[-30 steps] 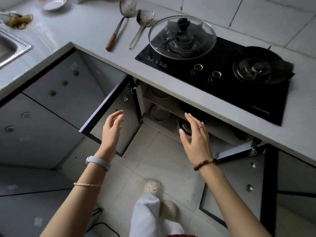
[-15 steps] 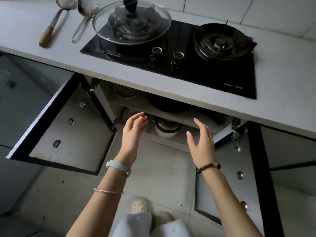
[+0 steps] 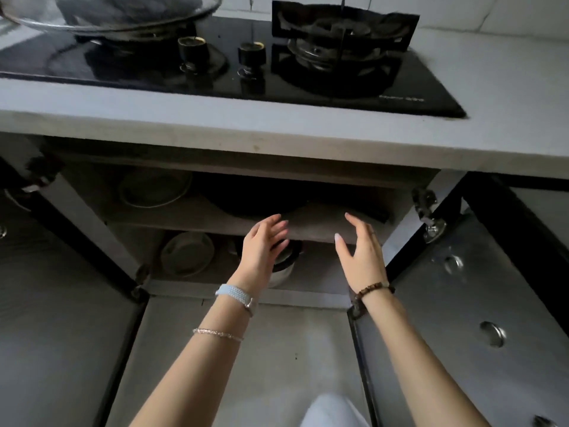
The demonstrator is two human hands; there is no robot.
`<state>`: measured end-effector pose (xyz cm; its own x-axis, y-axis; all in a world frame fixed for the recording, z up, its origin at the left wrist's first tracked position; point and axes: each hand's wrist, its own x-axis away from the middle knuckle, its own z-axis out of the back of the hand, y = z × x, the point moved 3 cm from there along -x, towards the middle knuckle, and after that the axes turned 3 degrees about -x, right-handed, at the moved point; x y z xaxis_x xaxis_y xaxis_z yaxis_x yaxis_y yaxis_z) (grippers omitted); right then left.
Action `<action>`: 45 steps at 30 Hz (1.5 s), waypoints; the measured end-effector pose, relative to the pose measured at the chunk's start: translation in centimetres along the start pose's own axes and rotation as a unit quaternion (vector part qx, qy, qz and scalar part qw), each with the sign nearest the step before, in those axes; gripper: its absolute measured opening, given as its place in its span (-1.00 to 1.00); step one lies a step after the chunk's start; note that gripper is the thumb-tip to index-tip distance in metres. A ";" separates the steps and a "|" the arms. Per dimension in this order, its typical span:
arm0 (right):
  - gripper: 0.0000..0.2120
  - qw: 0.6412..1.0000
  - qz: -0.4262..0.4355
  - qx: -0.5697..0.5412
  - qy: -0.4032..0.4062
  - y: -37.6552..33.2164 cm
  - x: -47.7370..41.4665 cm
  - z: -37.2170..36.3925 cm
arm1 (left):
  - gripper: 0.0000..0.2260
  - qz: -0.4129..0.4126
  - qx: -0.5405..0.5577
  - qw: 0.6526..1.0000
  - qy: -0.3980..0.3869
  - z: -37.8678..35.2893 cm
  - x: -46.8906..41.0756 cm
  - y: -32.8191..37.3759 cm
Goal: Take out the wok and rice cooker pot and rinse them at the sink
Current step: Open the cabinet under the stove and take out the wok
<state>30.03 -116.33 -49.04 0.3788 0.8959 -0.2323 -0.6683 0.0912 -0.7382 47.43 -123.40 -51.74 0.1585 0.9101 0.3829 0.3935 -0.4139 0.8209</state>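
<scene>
Wok (image 3: 261, 197), apparently unlabelled, on shelf (image 3: 311, 224)

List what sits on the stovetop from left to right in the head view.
Glass lid over the left burner → left knob → right knob → bare right burner.

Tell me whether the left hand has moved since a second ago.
Yes. The left hand has moved toward the open cabinet: it was out by the left door, and now its fingertips reach the front edge of the shelf under the wok.
</scene>
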 end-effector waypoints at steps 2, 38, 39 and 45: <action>-0.57 1.000 -0.011 0.008 0.004 2.2 -1.2 -1.3 | -0.79 0.001 -0.004 1.000 -0.022 -0.2 -2.5 -1.9; -0.73 0.839 -0.308 -0.273 -0.356 5.6 -6.1 -10.3 | -0.80 0.141 0.105 0.977 -0.125 -5.6 -13.1 -9.1; -0.71 0.840 -0.304 -0.273 -0.357 5.5 -6.1 -10.4 | -0.82 0.142 0.106 0.977 -0.121 -5.5 -13.1 -9.1; -0.73 0.878 -0.260 -0.248 -0.316 5.4 -5.3 -10.5 | -0.75 0.094 0.073 0.990 -0.081 -4.9 -13.3 -9.8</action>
<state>31.09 -125.15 -58.46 0.0139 0.8657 0.5004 -0.0899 0.4995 -0.8616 37.01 -131.56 -62.79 0.3792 0.8134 0.4411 0.4675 -0.5797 0.6673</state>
